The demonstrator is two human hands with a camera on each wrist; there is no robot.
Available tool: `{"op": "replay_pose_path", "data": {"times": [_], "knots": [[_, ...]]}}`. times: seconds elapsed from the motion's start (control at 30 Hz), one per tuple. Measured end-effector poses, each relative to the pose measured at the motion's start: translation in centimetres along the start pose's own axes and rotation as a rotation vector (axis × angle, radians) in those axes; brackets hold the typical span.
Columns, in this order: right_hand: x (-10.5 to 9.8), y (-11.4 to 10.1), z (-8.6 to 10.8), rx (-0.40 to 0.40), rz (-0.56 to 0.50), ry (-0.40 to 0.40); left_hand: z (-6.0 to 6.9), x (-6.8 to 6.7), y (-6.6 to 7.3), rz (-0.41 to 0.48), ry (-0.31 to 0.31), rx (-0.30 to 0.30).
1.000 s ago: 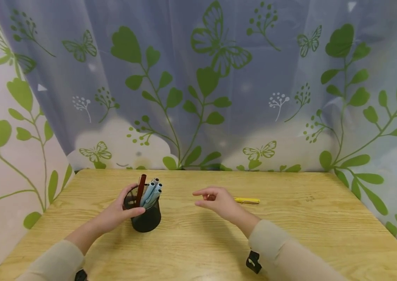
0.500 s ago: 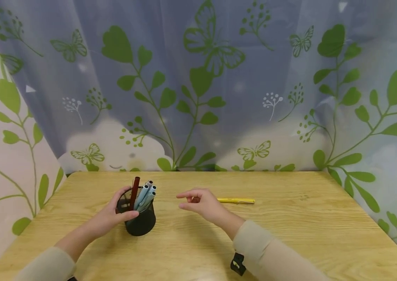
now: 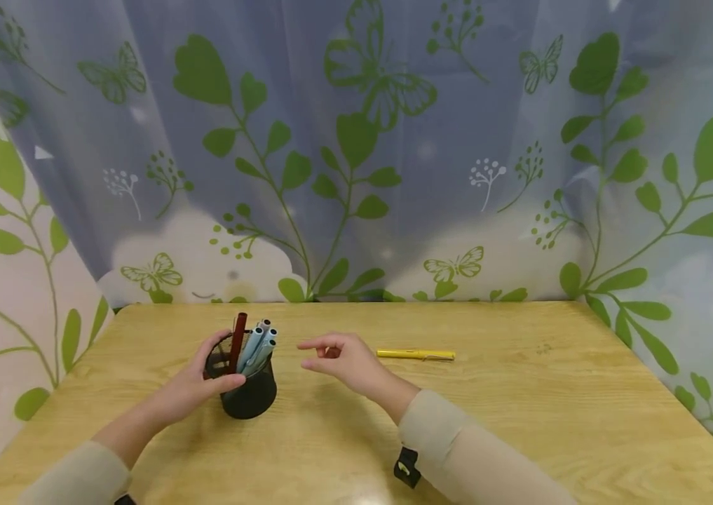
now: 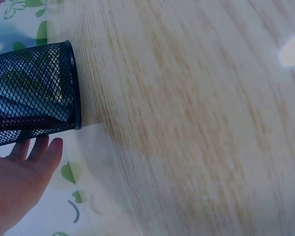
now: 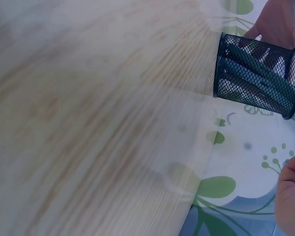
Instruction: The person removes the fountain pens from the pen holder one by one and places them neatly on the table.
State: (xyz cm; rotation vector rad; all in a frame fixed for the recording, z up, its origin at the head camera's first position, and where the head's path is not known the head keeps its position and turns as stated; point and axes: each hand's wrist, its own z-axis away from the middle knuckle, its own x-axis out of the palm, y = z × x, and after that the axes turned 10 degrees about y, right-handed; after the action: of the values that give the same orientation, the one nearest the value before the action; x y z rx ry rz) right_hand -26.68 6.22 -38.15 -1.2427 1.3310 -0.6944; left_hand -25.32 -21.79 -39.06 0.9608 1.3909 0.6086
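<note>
A black mesh pen holder stands on the wooden table, left of the middle. My left hand grips it by its upper left side, with the thumb on the near side of the rim. Inside it lean a dark red pen and several light blue pens. To the right of the holder, my right hand hovers with thumb and index finger apart and nothing between them. A yellow pen lies on the table just beyond that hand. In the right wrist view the mesh holder shows sideways, apart from my right hand.
The wooden table runs back to a blue-grey curtain printed with green leaves and butterflies. Its left and right edges meet the same patterned cloth.
My right hand has moved left, closer to the pen holder and away from the yellow pen, which now shows whole. My left hand keeps its grip on the holder. The head view has shifted slightly.
</note>
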Motion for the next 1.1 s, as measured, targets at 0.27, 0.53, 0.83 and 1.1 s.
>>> {"op": "replay_pose_path", "data": {"times": [0.27, 0.53, 0.83, 1.1], "knots": [[0.9, -0.5, -0.5, -0.01, 0.001, 0.011, 0.1, -0.2, 0.1, 0.0, -0.002, -0.014], [1.8, -1.0, -1.0, -0.017, 0.008, 0.011, 0.1, -0.1, 0.2, 0.018, -0.01, -0.013], [3.2, -1.4, -1.9, -0.061, 0.013, -0.003, -0.1, -0.1, -0.1, 0.047, -0.016, -0.017], [4.5, -1.8, -2.1, -0.095, 0.113, 0.062, -0.2, 0.0, 0.1, 0.045, -0.021, -0.022]]}}
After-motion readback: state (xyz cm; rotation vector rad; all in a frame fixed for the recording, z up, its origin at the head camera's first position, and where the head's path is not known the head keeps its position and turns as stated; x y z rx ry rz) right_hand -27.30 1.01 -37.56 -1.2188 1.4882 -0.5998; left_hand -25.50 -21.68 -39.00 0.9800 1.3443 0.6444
